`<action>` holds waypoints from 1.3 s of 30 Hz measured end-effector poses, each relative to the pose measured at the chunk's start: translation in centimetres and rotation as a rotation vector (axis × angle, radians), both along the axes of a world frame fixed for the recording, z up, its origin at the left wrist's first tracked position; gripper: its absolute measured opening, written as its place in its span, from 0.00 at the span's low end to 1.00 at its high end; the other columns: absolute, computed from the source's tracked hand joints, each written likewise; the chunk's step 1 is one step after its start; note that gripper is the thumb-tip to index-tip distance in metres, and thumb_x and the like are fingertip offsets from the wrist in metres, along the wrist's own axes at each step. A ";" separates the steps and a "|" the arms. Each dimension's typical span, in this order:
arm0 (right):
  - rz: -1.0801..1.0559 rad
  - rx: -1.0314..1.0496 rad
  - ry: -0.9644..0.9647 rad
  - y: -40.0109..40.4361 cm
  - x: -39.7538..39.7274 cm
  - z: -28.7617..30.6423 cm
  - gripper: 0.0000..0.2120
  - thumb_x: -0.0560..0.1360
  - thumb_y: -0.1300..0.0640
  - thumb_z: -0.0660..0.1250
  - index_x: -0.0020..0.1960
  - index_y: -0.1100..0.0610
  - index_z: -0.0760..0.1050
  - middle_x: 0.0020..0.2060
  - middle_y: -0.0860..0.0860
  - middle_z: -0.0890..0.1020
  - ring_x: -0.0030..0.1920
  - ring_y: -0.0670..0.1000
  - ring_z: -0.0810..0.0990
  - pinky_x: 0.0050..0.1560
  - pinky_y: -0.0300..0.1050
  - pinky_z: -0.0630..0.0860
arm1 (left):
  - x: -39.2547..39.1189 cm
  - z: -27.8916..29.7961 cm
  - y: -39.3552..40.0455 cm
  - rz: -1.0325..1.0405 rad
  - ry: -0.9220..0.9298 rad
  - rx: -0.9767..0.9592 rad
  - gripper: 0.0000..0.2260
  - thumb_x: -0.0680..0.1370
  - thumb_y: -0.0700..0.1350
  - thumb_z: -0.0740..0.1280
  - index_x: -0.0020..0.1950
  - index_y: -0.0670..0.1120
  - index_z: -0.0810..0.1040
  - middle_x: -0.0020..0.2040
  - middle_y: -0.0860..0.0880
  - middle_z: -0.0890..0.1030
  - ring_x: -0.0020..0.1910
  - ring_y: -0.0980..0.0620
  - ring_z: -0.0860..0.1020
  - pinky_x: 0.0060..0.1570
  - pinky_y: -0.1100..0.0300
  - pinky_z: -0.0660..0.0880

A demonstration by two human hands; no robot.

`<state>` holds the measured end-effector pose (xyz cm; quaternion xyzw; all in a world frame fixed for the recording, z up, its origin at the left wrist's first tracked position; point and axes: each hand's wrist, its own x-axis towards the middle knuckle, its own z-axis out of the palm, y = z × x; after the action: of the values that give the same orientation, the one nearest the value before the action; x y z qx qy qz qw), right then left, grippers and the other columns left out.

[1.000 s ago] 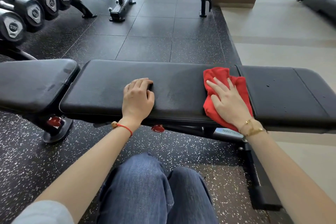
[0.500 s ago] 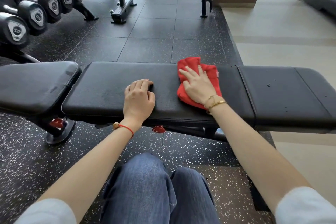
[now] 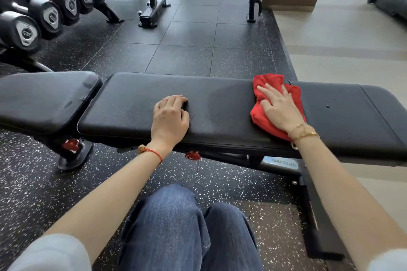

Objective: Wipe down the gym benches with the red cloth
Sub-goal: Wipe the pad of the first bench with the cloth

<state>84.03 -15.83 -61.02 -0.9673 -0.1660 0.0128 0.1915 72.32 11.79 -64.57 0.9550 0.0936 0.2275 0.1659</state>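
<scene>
The bench (image 3: 220,103) is firm, smooth padding, so my left hand (image 3: 170,116) rests curled and empty on it while my right hand (image 3: 278,109) presses flat, fingers spread, on the soft, light cloth (image 3: 258,114) near the pad seam.

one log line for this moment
right hand: flat on crumpled red cloth | left hand: resting on padded black bench | phase: wiping

Red cloth (image 3: 264,116), black bench (image 3: 220,103)
</scene>
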 end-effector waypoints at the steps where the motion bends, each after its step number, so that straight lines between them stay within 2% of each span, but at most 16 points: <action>1: -0.021 -0.003 0.017 0.7 0.7 0.2 0.23 0.81 0.54 0.54 0.76 0.47 0.61 0.78 0.47 0.58 0.78 0.59 0.48 0.77 0.58 0.42 | 0.0 0.0 -0.1 0.003 0.001 0.003 0.15 0.76 0.42 0.61 0.62 0.47 0.76 0.63 0.49 0.78 0.65 0.48 0.72 0.69 0.50 0.64; 4: -0.011 -0.036 0.021 3.5 0.6 0.4 0.24 0.81 0.54 0.53 0.76 0.48 0.59 0.78 0.48 0.55 0.78 0.61 0.46 0.77 0.58 0.42 | 0.1 0.2 -0.2 0.008 0.004 0.012 0.14 0.76 0.42 0.61 0.62 0.46 0.76 0.63 0.49 0.78 0.64 0.47 0.73 0.69 0.49 0.65; 8: 0.173 -0.009 -0.047 5.6 -3.5 -0.2 0.25 0.80 0.54 0.56 0.76 0.47 0.60 0.78 0.48 0.57 0.78 0.61 0.47 0.77 0.56 0.42 | 0.1 0.1 -0.2 0.005 -0.003 0.005 0.14 0.77 0.42 0.61 0.62 0.46 0.76 0.62 0.49 0.78 0.64 0.48 0.73 0.69 0.48 0.65; 11: 0.269 0.035 -0.083 4.1 -6.1 -0.7 0.24 0.79 0.55 0.58 0.75 0.47 0.63 0.76 0.46 0.60 0.78 0.58 0.49 0.78 0.53 0.44 | 0.0 0.1 -0.1 -0.001 -0.006 0.002 0.14 0.77 0.43 0.61 0.62 0.47 0.76 0.63 0.49 0.78 0.64 0.48 0.73 0.69 0.49 0.65; 15: 0.160 0.052 -0.111 -0.4 -5.7 -0.9 0.23 0.79 0.56 0.58 0.74 0.47 0.65 0.76 0.46 0.62 0.78 0.55 0.52 0.78 0.50 0.44 | 0.0 0.0 0.1 -0.006 -0.013 0.004 0.14 0.77 0.43 0.61 0.62 0.47 0.76 0.63 0.49 0.78 0.64 0.48 0.73 0.68 0.50 0.64; 18: 0.065 0.027 -0.064 -1.8 -2.5 -0.6 0.23 0.80 0.56 0.57 0.74 0.49 0.65 0.76 0.49 0.62 0.78 0.56 0.52 0.78 0.52 0.43 | 0.1 -0.1 0.0 -0.002 -0.010 0.006 0.15 0.77 0.42 0.61 0.62 0.46 0.76 0.63 0.48 0.78 0.65 0.48 0.73 0.69 0.50 0.64; 22: -0.044 0.035 0.037 -0.7 1.5 0.5 0.23 0.81 0.54 0.54 0.75 0.48 0.62 0.77 0.48 0.58 0.78 0.59 0.47 0.77 0.56 0.41 | 0.1 0.0 -0.1 -0.003 -0.005 0.011 0.15 0.77 0.42 0.60 0.62 0.46 0.76 0.63 0.48 0.78 0.64 0.47 0.73 0.69 0.49 0.65; 28: -0.035 -0.004 0.003 -0.4 -0.8 0.1 0.24 0.80 0.54 0.56 0.76 0.49 0.60 0.78 0.49 0.57 0.78 0.61 0.47 0.77 0.57 0.43 | 0.1 0.0 0.0 -0.003 -0.017 0.013 0.15 0.76 0.42 0.61 0.62 0.46 0.76 0.62 0.49 0.78 0.64 0.48 0.73 0.68 0.50 0.65; 32: 0.035 0.003 -0.084 -1.5 -3.0 -1.2 0.24 0.79 0.55 0.57 0.75 0.49 0.62 0.77 0.51 0.60 0.78 0.58 0.50 0.78 0.54 0.43 | 0.1 -0.1 0.0 -0.006 -0.008 0.016 0.15 0.77 0.42 0.61 0.62 0.46 0.76 0.63 0.48 0.78 0.64 0.48 0.73 0.69 0.50 0.65; 34: 0.024 0.006 -0.066 -1.7 -1.7 -0.9 0.24 0.80 0.55 0.56 0.75 0.50 0.62 0.77 0.52 0.60 0.78 0.57 0.50 0.78 0.52 0.41 | 0.1 0.0 0.0 -0.006 0.000 0.024 0.15 0.77 0.42 0.61 0.63 0.46 0.76 0.63 0.48 0.78 0.65 0.48 0.73 0.69 0.50 0.65; 39: -0.113 -0.058 0.049 -0.5 3.8 0.1 0.25 0.80 0.52 0.53 0.77 0.49 0.58 0.78 0.50 0.55 0.78 0.62 0.45 0.77 0.56 0.42 | 0.1 -0.1 -0.1 -0.002 -0.002 0.022 0.15 0.77 0.42 0.61 0.63 0.46 0.76 0.64 0.48 0.78 0.65 0.47 0.72 0.69 0.50 0.64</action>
<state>87.80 -16.28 -60.91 -0.9796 -0.1061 0.0305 0.1677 72.42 11.71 -64.64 0.9566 0.0901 0.2292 0.1556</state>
